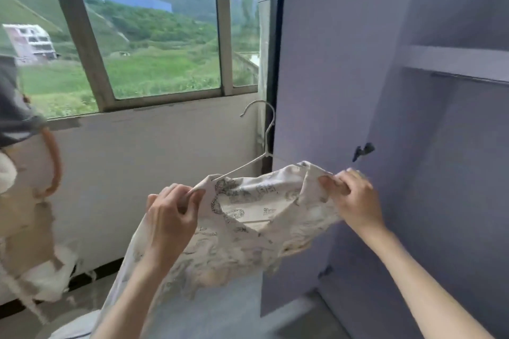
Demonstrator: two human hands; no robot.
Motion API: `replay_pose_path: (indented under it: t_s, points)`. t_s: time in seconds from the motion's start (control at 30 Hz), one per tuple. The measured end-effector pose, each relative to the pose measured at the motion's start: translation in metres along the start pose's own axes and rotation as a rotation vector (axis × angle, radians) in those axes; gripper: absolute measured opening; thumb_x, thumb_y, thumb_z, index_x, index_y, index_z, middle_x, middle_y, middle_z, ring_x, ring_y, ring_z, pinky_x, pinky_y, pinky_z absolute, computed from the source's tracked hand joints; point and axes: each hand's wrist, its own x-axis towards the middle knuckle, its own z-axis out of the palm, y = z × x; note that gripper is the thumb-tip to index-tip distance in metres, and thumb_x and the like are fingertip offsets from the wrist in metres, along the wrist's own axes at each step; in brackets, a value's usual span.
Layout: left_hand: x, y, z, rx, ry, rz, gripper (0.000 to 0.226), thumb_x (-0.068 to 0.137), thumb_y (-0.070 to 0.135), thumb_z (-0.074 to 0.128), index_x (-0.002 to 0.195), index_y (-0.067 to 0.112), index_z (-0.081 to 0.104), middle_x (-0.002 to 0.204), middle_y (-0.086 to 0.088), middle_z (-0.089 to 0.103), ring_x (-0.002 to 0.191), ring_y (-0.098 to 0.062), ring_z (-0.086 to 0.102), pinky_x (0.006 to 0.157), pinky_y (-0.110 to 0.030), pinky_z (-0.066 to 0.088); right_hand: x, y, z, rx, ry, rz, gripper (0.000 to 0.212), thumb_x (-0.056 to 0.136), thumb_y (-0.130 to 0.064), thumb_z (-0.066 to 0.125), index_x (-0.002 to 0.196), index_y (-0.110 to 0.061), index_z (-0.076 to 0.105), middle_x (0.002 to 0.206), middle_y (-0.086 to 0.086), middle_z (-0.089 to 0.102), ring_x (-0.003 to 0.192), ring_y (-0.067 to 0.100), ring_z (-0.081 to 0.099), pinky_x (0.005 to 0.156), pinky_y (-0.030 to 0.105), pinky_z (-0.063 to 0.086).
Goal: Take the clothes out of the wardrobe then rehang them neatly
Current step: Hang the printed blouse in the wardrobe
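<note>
A cream shirt (248,231) with grey printed drawings hangs on a white wire hanger (264,143), held up in front of the wardrobe. My left hand (170,215) pinches the shirt's left shoulder over the hanger's end. My right hand (349,195) grips the right shoulder of the shirt, fingers curled into the fabric. The hanger's hook points up and left, free of any rail. The pale purple wardrobe (413,118) stands open to the right, and its hanging rail (468,78) under a shelf is bare where visible.
The wardrobe door (330,63) stands open just behind the shirt, with a dark handle (363,150). A window (137,36) fills the wall on the left. More clothes and an orange hoop-like item (53,162) hang at the far left edge.
</note>
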Motion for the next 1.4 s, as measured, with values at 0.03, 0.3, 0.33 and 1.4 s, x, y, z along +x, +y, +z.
replay_pose_path:
  t_s: [0.03,0.3,0.33,1.4]
  points:
    - [0.003,0.010,0.018,-0.036,-0.034,0.010,0.027,0.090,0.024,0.060,0.067,0.011,0.058,0.065,0.006,0.052,0.076,0.017,0.039,0.069,-0.036,0.034,-0.002,0.016,-0.013,-0.051,0.005,0.033,0.065,0.079,-0.074,0.033,0.054,-0.015,0.042,0.054,-0.008,0.038,0.060,0.014,0.040,0.058,0.027,0.023]
    - [0.033,0.074,0.142,-0.165,-0.235,0.309,0.041,0.090,0.033,0.057,0.061,0.041,0.030,0.060,0.015,0.042,0.063,-0.016,0.042,0.067,-0.029,0.028,-0.022,0.101,-0.097,-0.239,0.168,0.265,0.053,0.077,-0.066,0.042,0.052,-0.022,0.023,0.048,-0.004,0.027,0.047,0.010,0.032,0.048,0.022,0.024]
    - [0.035,0.082,0.156,-0.194,-0.246,0.321,0.043,0.089,0.030,0.059,0.060,0.040,0.028,0.059,0.015,0.041,0.063,-0.019,0.041,0.065,-0.033,0.032,-0.023,0.108,-0.106,-0.269,0.178,0.268,0.053,0.078,-0.065,0.043,0.052,-0.023,0.023,0.048,-0.005,0.026,0.047,0.009,0.031,0.047,0.022,0.023]
    - [0.061,0.406,0.401,-0.549,-0.400,1.233,0.044,0.092,0.020,0.032,0.132,0.009,0.048,0.142,-0.017,0.041,0.136,-0.035,0.029,0.110,-0.050,0.023,-0.034,0.260,-0.246,-0.038,0.690,1.183,0.032,0.093,-0.008,0.048,0.067,-0.013,0.030,0.061,0.001,0.024,0.056,0.012,0.021,0.052,0.027,0.017]
